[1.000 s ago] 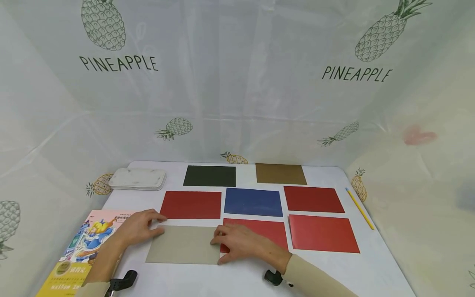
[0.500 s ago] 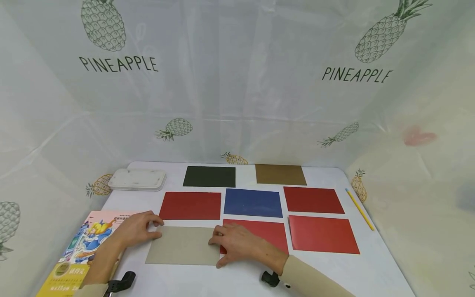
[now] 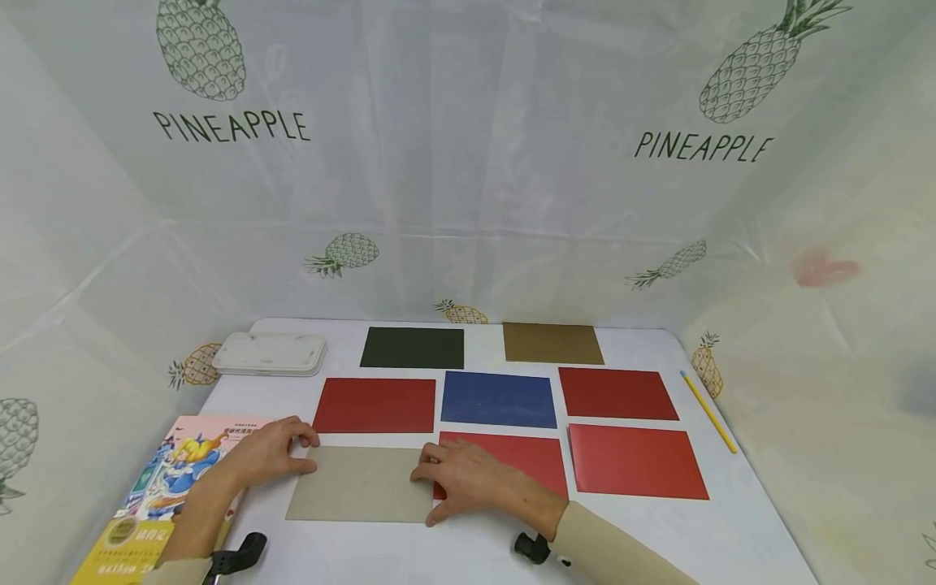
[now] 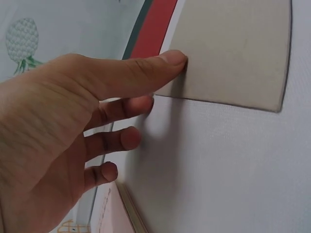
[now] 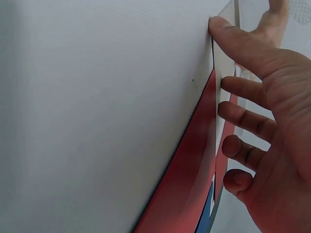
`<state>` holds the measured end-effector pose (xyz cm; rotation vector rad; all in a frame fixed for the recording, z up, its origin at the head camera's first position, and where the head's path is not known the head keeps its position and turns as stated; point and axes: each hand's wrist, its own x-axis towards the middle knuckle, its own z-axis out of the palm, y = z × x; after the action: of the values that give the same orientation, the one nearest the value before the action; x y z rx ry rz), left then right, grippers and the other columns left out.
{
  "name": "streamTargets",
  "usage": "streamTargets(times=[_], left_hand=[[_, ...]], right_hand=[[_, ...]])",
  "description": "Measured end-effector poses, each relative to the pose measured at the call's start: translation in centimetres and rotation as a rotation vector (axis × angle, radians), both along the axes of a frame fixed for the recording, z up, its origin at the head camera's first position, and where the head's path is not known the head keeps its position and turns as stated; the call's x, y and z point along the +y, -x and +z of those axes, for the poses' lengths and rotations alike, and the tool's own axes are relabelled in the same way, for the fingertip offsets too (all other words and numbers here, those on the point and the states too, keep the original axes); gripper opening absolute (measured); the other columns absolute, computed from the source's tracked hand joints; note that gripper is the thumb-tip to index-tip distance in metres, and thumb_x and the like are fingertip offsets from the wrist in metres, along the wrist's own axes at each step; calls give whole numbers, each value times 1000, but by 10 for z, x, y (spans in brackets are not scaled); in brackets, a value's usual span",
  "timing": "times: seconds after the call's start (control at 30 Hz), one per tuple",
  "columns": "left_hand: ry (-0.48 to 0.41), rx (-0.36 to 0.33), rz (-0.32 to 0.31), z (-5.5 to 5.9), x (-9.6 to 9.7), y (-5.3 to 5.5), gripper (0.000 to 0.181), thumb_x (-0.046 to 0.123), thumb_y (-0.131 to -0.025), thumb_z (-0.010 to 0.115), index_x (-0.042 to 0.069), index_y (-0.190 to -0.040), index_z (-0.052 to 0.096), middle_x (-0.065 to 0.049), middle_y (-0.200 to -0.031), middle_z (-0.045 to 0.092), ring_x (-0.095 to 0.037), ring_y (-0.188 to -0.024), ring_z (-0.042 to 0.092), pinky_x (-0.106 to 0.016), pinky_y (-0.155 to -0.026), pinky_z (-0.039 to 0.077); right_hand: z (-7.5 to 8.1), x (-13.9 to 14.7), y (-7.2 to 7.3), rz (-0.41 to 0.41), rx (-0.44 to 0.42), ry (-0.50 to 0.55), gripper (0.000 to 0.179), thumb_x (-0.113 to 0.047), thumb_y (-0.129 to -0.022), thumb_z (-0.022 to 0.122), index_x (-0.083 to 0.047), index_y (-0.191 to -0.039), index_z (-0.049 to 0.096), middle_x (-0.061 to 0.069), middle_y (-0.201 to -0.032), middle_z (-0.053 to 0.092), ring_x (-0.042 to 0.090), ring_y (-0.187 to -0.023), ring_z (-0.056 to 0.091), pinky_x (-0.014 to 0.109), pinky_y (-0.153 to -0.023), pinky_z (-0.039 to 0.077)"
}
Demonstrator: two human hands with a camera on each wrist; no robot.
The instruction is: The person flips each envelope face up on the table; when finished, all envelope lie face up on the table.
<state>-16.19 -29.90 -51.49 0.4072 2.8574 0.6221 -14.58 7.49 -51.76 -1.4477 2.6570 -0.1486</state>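
Observation:
A beige card (image 3: pixel 358 491) lies flat at the front of the table, between both hands. My left hand (image 3: pixel 265 452) touches its upper left corner; in the left wrist view the thumb (image 4: pixel 146 73) extends over the card (image 4: pixel 233 48) while the other fingers bend loosely apart from it. At the card's right end rests my right hand (image 3: pixel 475 481), its thumb at the lower right corner and its fingertips near the upper edge. Beneath this hand a light red card (image 3: pixel 537 455) is partly covered. The right wrist view shows the right hand (image 5: pixel 272 97) spread along the card's edge.
Behind lie a dark red card (image 3: pixel 376 405), a blue card (image 3: pixel 499 398), a black card (image 3: pixel 413 348) and a brown card (image 3: pixel 553 343). More red cards (image 3: pixel 636 461) lie right, near a yellow pencil (image 3: pixel 709 412). A picture book (image 3: pixel 190 463) and white case (image 3: pixel 272 354) are left.
My left hand has shifted very slightly left along the beige card's corner. The right hand has moved a touch left, and the cards stay almost in place.

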Motion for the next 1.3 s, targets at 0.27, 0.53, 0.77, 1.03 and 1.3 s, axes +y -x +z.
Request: streamTargets(times=[0.27,0.53,0.77,1.03,1.3], left_hand=[[5,-44,12,-2,3,0,39,38,-70,91,22,-96,67,6,-92,54,-14,-86,50,-33,-72,43],[-53,-73,-9,-3,-2,1,40,38,-73,89,19,-97,63,7,-88,56,-12,-83,50,-30,-71,43],[-167,-55,-111,-2,-13,2,24,24,-86,80,18,-103,65,9,-88,59,-5,-78,48,-24,-68,41],[-215,-64,-130,0,-18,0,26,3,-88,74,19,-107,67,8,-95,63,-8,-80,48,-23,-68,41],[-207,-35,-140,2,-20,2,25,10,-86,78,21,-107,70,11,-95,65,-7,-78,48,-24,-67,41]], right_hand=[[-2,-1,1,-3,-10,7,65,-64,-76,78,-36,-132,63,-13,-121,56,3,-105,50,21,-86,45],[-3,-2,1,-14,-33,4,66,-64,-76,78,-36,-132,62,-13,-122,55,2,-105,49,23,-88,45],[-1,-2,2,-25,-49,11,65,-63,-76,79,-36,-132,63,-13,-122,55,2,-104,50,23,-89,45],[-1,-1,2,-23,-51,21,65,-63,-75,79,-35,-131,63,-13,-122,55,1,-102,50,23,-88,45],[-2,1,3,-28,-74,30,65,-62,-75,80,-35,-132,62,-12,-123,54,1,-105,50,25,-91,46]])
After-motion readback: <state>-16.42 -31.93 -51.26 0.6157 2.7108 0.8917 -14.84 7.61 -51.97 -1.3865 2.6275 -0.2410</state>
